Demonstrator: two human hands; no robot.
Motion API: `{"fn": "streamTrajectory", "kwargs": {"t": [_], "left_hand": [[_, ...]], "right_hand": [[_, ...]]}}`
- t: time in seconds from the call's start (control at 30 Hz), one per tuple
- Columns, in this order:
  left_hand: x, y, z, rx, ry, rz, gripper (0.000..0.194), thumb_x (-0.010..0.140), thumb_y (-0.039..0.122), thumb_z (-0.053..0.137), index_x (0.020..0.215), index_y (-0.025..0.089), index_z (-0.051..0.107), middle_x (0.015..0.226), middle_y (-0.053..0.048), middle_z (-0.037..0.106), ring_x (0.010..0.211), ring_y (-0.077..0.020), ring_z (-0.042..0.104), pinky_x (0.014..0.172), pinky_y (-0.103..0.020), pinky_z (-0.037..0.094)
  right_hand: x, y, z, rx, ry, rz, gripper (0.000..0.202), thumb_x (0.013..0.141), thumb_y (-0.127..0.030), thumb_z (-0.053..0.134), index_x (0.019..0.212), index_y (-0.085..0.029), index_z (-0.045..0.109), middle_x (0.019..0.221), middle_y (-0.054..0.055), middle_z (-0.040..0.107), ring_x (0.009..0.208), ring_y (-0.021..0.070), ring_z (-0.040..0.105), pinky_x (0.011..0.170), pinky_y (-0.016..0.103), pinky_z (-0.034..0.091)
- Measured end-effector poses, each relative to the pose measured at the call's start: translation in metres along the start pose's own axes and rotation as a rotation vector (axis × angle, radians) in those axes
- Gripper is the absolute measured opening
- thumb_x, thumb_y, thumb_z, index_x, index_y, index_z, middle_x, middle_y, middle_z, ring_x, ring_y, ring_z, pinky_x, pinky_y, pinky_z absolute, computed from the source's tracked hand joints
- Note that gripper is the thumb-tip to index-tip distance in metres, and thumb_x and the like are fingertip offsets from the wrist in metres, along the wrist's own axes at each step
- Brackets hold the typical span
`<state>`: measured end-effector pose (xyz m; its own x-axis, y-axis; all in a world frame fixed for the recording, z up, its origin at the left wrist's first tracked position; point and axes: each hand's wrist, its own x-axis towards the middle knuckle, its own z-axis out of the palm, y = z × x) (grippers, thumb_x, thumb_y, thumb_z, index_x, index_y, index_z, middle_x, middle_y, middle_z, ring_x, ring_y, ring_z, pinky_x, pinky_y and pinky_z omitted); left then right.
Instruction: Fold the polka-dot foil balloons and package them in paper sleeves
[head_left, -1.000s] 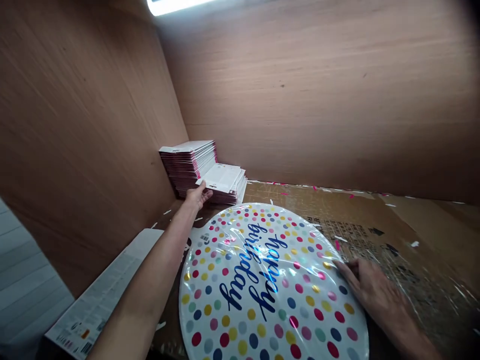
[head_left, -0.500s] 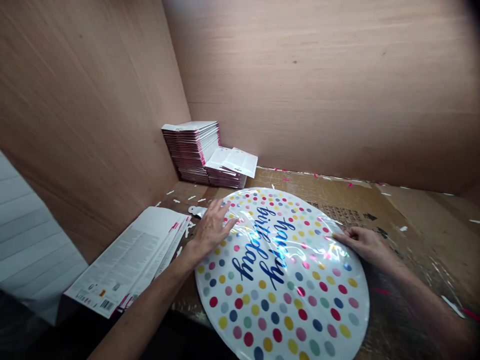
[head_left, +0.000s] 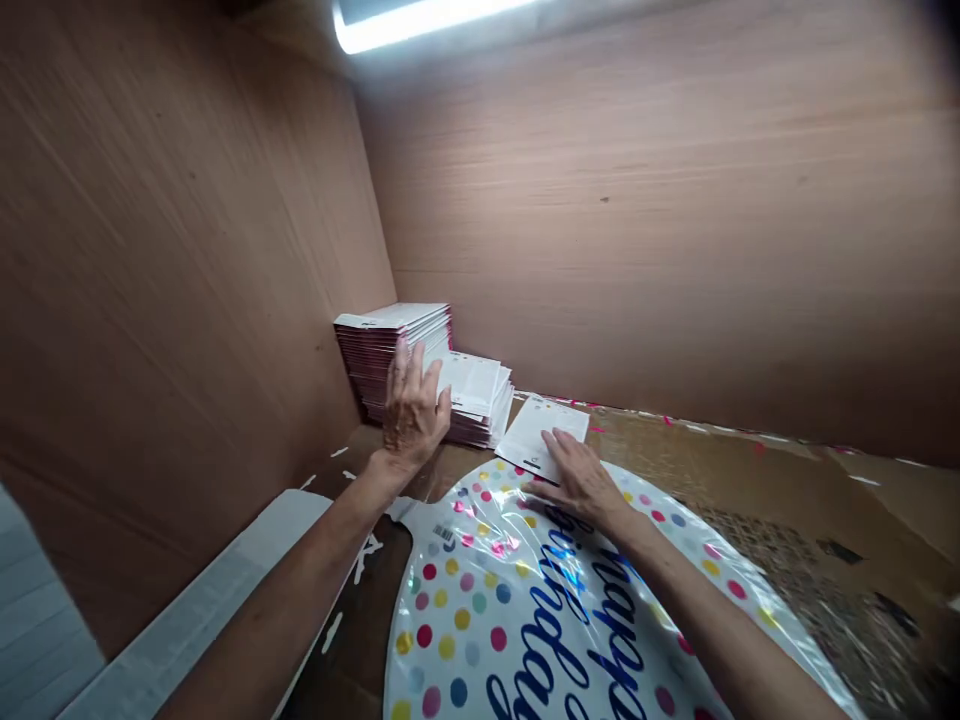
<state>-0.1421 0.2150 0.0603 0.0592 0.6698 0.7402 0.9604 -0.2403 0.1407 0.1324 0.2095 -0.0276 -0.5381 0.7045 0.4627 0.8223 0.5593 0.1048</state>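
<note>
A foil balloon (head_left: pixel 480 610), white with coloured dots and "happy birthday" lettering, lies flat and uninflated in front of me. My left hand (head_left: pixel 414 405) has its fingers spread at the front of the stacked white printed packets (head_left: pixel 472 380), seemingly against them. One flat white packet (head_left: pixel 536 425) lies apart from the stacks, at the balloon's far edge. On that packet's right part rest the fingers of my right hand (head_left: pixel 581 480), thumb spread away over the balloon. Beside my left hand, the balloon's narrow tail (head_left: pixel 405 510) points left.
A tall pile of packets (head_left: pixel 367 365) stands in the corner against the wooden side wall (head_left: pixel 187 300). Larger printed sheets (head_left: pixel 255 545) lie at the left, partly behind my left forearm. Cardboard (head_left: pixel 675 450) with paper scraps covers the table. A lamp (head_left: pixel 435 20) shines above.
Both hands have left the balloon's sides: the left moved forward to the stacks, the right across to a packet. That packet now lies off the lower stack. My view has tilted up.
</note>
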Motion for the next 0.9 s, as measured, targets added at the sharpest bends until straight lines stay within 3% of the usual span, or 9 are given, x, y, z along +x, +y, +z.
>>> {"fn": "streamTrajectory", "kwargs": {"t": [0.1,0.23,0.33,0.4,0.53,0.63,0.73,0.8,0.9], "left_hand": [[0.018,-0.027,-0.019,0.037,0.044,-0.022,0.048,0.091,0.027,0.049,0.137,0.013,0.052,0.156,-0.014,0.037,0.152,-0.032,0.012,0.122,-0.051,0.018],[0.048,-0.067,-0.022,0.057,0.009,-0.023,0.054,0.093,0.04,0.048,0.138,0.01,0.05,0.154,-0.019,0.04,0.15,-0.0369,0.017,0.12,-0.054,0.015],[0.066,-0.089,-0.014,0.005,-0.073,-0.099,0.042,0.093,0.039,0.049,0.126,0.014,0.059,0.139,-0.02,0.055,0.142,-0.0381,0.032,0.116,-0.055,0.022],[0.068,-0.092,-0.012,-0.053,-0.098,-0.157,0.034,0.091,0.035,0.053,0.118,0.016,0.063,0.132,-0.02,0.06,0.138,-0.0375,0.038,0.115,-0.054,0.026],[0.044,-0.059,-0.025,-0.36,0.029,-0.287,0.044,0.083,0.04,0.068,0.118,0.014,0.063,0.135,-0.019,0.057,0.137,-0.0374,0.041,0.113,-0.05,0.033],[0.017,-0.005,-0.04,-0.995,-0.015,-0.585,0.058,0.081,0.061,0.065,0.116,0.015,0.064,0.115,-0.017,0.068,0.108,-0.0328,0.065,0.087,-0.041,0.056],[0.005,0.039,-0.048,-1.449,0.024,-0.73,0.056,0.079,0.064,0.066,0.108,0.017,0.067,0.103,-0.013,0.072,0.093,-0.028,0.07,0.075,-0.036,0.059],[0.009,0.048,-0.049,-1.482,0.141,-0.787,0.043,0.071,0.048,0.08,0.097,0.016,0.07,0.093,-0.01,0.073,0.09,-0.0261,0.07,0.076,-0.034,0.058],[0.032,0.03,-0.048,-1.385,0.185,-0.818,0.027,0.062,0.025,0.085,0.082,0.014,0.07,0.077,-0.005,0.072,0.078,-0.024,0.07,0.072,-0.034,0.058]], "right_hand": [[0.017,-0.005,0.021,-0.046,-0.013,-0.065,0.044,0.1,-0.053,0.035,0.098,-0.019,0.062,0.089,0.011,0.071,0.082,0.023,0.069,0.068,0.03,0.054],[0.005,0.009,0.031,-0.118,-0.031,-0.054,0.029,0.1,-0.027,0.036,0.082,-0.021,0.058,0.074,0.007,0.066,0.06,0.0181,0.063,0.049,0.025,0.042],[-0.008,0.025,0.009,-0.165,-0.019,-0.02,0.032,0.095,-0.008,0.032,0.083,-0.02,0.06,0.074,0.007,0.068,0.059,0.0181,0.062,0.049,0.026,0.038],[-0.006,0.032,-0.017,-0.214,0.045,0.077,0.034,0.095,-0.007,0.032,0.095,-0.018,0.065,0.081,0.01,0.071,0.063,0.0187,0.063,0.052,0.027,0.037],[0.039,0.017,-0.073,-0.251,0.28,0.264,0.038,0.101,-0.021,0.034,0.126,-0.019,0.062,0.097,0.01,0.075,0.073,0.0183,0.067,0.06,0.027,0.039],[0.092,-0.027,-0.099,-0.14,0.444,0.137,0.039,0.101,-0.018,0.035,0.13,-0.017,0.061,0.116,0.012,0.072,0.1,0.0227,0.068,0.077,0.029,0.047],[0.125,-0.078,-0.102,-0.041,0.457,-0.129,0.038,0.1,-0.015,0.038,0.133,-0.014,0.057,0.129,0.014,0.066,0.113,0.0246,0.064,0.089,0.034,0.05],[0.125,-0.1,-0.095,0.011,0.407,-0.256,0.04,0.099,-0.014,0.041,0.136,-0.013,0.053,0.135,0.016,0.061,0.123,0.026,0.058,0.097,0.037,0.049],[0.089,-0.102,-0.082,0.096,0.398,-0.241,0.048,0.098,-0.022,0.047,0.144,-0.01,0.043,0.146,0.022,0.048,0.136,0.0302,0.046,0.107,0.045,0.044]]}}
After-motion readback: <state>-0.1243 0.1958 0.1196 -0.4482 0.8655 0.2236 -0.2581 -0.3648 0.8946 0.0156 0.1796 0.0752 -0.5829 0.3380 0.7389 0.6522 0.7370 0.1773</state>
